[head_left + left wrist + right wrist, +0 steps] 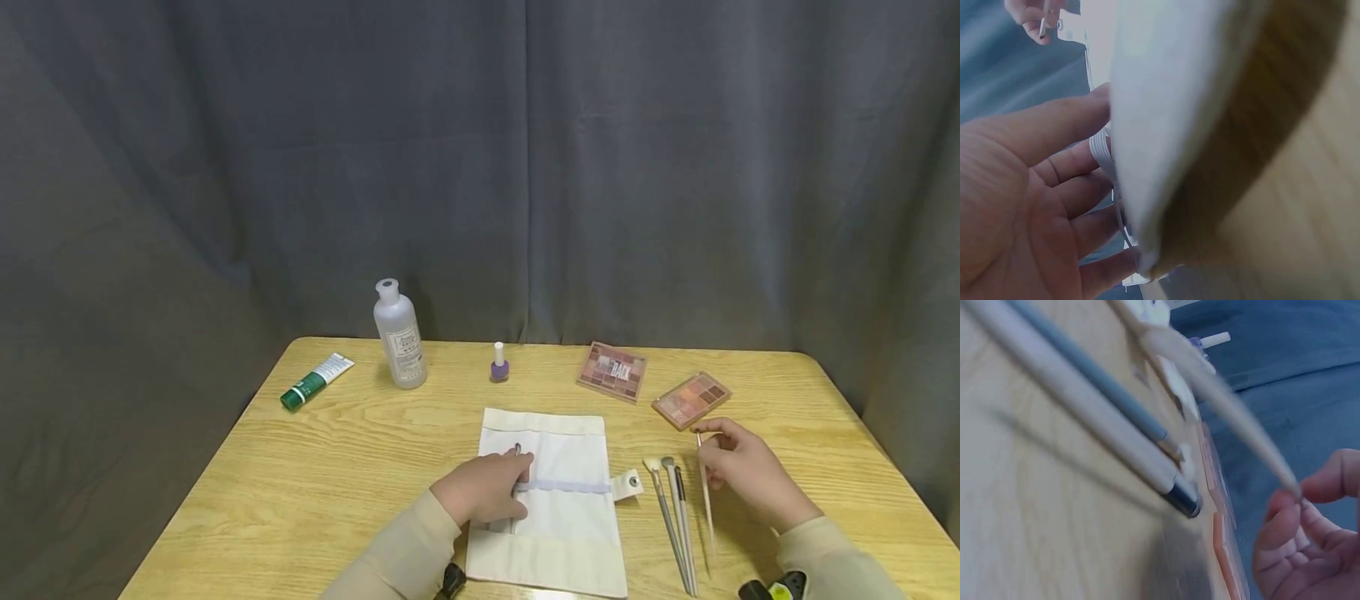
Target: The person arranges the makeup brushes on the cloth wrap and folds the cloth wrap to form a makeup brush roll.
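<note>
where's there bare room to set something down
The widest bare patch is left of the cloth pouch, bordered by the green tube, the bottle and the left hand. A smaller one lies between the bottle and the nail polish. Crowded: right of the pouch, with loose brushes, the right hand and two palettes.

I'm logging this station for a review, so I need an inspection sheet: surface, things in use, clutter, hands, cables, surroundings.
Surface: wood-grain tabletop.
Things in use: white brush roll lies open, a slim brush-like tool on it, partly hidden; three loose brushes lie to its right.
Clutter: tube lying down, bottle and purple nail polish upright, lettered palette and second palette flat, toward the far side.
Hands: left hand touches the roll; right hand pinches a thin brush near one end.
Cables: nothing seen.
Surroundings: dark curtain behind.
</note>
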### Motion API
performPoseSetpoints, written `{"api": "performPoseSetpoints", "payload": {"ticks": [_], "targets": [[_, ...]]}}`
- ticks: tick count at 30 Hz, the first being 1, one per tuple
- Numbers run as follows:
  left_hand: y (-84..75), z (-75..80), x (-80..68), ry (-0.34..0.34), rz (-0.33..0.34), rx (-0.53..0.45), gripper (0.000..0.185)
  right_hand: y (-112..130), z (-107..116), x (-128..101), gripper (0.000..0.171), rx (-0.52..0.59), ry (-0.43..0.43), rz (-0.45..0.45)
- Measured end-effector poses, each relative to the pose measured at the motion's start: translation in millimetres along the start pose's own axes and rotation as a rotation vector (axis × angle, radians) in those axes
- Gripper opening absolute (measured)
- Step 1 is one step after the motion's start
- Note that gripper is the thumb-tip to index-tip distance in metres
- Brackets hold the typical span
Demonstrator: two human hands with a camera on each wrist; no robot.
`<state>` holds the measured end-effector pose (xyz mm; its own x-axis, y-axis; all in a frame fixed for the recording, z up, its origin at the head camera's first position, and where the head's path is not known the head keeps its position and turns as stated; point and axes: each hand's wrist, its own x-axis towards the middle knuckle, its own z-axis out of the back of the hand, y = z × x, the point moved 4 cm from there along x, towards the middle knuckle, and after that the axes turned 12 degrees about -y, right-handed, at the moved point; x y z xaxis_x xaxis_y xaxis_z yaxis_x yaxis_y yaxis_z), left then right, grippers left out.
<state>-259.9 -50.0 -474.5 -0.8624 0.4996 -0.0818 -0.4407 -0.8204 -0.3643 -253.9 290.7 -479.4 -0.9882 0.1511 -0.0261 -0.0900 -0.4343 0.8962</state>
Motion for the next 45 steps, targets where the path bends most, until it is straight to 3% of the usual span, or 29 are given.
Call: {"api": "performPoseSetpoints", "payload": {"ticks": [5, 14, 19, 27, 39, 45], "targets": [[1.3, 0.1, -0.5, 0.008, -0.005, 0.000, 0.026, 10, -3, 5, 0.050, 0.121, -0.017, -0.004], [-1.2, -2.1, -3.6, 0.005, -0.038, -0.005, 0.037, 32, -23, 16, 0.050, 0.207, -0.018, 0.042], [-3.8, -6.2, -4.3, 0.030, -0.035, -0.023, 0.054, 43, -40, 26, 0.057, 0.187, -0.018, 0.063], [-11.0, -9.7, -4.0, 0.045, -0.036, 0.045, 0.063, 64, -68, 35, 0.054, 0.122, -0.023, 0.117], [-13.1, -6.9, -3.9, 0.039, -0.022, 0.042, 0.058, 80, -110, 42, 0.045, 0.082, -0.024, 0.161], [-12.6, -5.9, -4.1, 0.043, -0.027, 0.039, 0.058, 83, -117, 43, 0.042, 0.068, -0.045, 0.160]]}}
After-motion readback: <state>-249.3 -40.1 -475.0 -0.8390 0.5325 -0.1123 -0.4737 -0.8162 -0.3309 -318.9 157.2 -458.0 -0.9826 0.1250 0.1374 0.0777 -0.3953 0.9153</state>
